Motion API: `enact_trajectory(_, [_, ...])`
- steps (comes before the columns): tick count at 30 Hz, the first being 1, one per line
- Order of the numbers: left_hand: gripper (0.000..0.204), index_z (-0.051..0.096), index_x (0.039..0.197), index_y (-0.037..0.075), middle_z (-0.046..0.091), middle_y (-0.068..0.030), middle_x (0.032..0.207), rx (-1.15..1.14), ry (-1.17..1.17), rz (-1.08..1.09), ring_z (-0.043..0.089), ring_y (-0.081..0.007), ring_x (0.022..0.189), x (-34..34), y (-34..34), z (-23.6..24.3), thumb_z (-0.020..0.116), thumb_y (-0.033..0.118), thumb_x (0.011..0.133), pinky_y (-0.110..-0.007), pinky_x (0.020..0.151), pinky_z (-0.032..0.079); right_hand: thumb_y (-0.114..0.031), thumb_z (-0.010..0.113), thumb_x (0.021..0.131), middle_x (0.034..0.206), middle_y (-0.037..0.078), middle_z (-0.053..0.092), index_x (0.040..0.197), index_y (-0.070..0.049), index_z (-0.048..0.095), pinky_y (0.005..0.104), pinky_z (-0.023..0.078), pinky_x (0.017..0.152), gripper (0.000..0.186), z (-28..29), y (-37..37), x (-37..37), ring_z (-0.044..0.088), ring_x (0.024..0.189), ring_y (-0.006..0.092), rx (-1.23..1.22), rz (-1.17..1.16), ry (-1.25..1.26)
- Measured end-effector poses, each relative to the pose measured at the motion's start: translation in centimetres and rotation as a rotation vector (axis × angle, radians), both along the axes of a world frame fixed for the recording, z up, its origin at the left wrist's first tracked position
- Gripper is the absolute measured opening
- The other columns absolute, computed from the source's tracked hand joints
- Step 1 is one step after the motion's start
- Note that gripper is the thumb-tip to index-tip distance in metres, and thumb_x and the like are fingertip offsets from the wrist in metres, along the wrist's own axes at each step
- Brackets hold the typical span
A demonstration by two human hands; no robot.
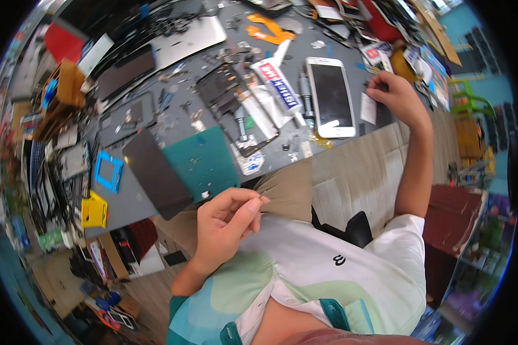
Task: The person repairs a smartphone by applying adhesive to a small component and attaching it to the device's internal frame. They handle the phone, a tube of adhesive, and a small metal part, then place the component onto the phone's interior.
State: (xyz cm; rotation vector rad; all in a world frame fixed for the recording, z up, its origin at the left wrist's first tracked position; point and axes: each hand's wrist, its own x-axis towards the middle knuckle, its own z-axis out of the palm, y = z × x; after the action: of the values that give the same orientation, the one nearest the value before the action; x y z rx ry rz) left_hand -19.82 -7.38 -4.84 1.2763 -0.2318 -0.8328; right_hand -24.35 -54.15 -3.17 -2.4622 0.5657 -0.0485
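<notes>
My left hand [224, 227] is raised over my lap, thumb and forefinger pinched on a tiny thing too small to make out. At the right edge of the table, my right hand [402, 99] has its fingers drawn together above a small white printed card [368, 109]; whatever they hold is hidden. Left of that card lies a white smartphone [332, 95] with a dark screen. Beside the phone are a grey screwdriver [306, 95] and a white, red and blue tube [279, 86]. An opened phone frame [213, 86] with its inner parts exposed lies further left.
A green mat [204, 164] and a dark flat panel [155, 172] overlap at the near edge. Blue [117, 173] and yellow plastic frames [101, 210] lie at the left. Orange flex strips [270, 30], a silver laptop [195, 40] and scattered small parts cover the far side.
</notes>
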Motion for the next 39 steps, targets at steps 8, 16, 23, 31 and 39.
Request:
enact_trajectory(8, [0.019, 0.073, 0.124, -0.004, 0.075, -0.0108, 0.083, -0.049, 0.091, 0.079, 0.068, -0.0108, 0.069, 0.0, 2.0, 0.2, 0.063, 0.010, 0.114, -0.025, 0.055, 0.050, -0.007, 0.079, 0.093, 0.094, 0.015, 0.072, 0.107, 0.003, 0.069, 0.0399, 0.053, 0.079, 0.019, 0.4, 1.0, 0.3, 0.067, 0.084, 0.0266, -0.252, 0.050, 0.023])
enact_trajectory(16, [0.021, 0.070, 0.128, -0.004, 0.077, -0.0112, 0.091, -0.208, 0.060, 0.063, 0.070, -0.0103, 0.074, 0.6, 3.5, 0.5, 0.062, 0.013, 0.117, -0.026, 0.058, 0.053, 0.002, 0.075, 0.092, 0.087, 0.015, 0.067, 0.100, 0.004, 0.064, 0.0404, 0.051, 0.076, 0.014, -0.5, 0.1, 0.5, 0.061, 0.076, 0.0271, -0.266, 0.122, -0.033])
enact_trajectory(23, [0.022, 0.069, 0.129, -0.002, 0.077, -0.0112, 0.089, -0.221, 0.063, 0.064, 0.068, -0.0104, 0.070, 1.0, 4.8, 0.7, 0.062, 0.015, 0.117, -0.027, 0.061, 0.053, 0.005, 0.074, 0.091, 0.087, 0.016, 0.069, 0.101, 0.006, 0.064, 0.0412, 0.053, 0.076, 0.014, -0.8, 1.2, 0.5, 0.064, 0.079, 0.0290, -0.321, 0.048, -0.012])
enact_trajectory(31, [0.024, 0.070, 0.128, 0.002, 0.077, -0.0062, 0.083, -0.252, 0.042, 0.123, 0.059, -0.0062, 0.059, 1.3, 5.7, 0.5, 0.065, 0.022, 0.116, -0.026, 0.054, 0.046, 0.007, 0.067, 0.095, 0.106, 0.017, 0.072, 0.113, 0.005, 0.066, 0.0404, 0.056, 0.087, 0.018, -1.4, 0.7, 0.1, 0.069, 0.095, 0.0294, -0.281, 0.037, -0.040])
enact_trajectory(39, [0.023, 0.068, 0.130, 0.001, 0.078, -0.0103, 0.085, -0.216, 0.055, 0.119, 0.064, -0.0087, 0.063, 2.1, 6.8, 1.1, 0.061, 0.020, 0.118, -0.025, 0.056, 0.047, 0.000, 0.064, 0.108, 0.101, 0.011, 0.062, 0.112, 0.003, 0.067, 0.0372, 0.051, 0.079, 0.006, -0.5, -0.5, 0.6, 0.059, 0.085, 0.0231, -0.404, 0.021, -0.260])
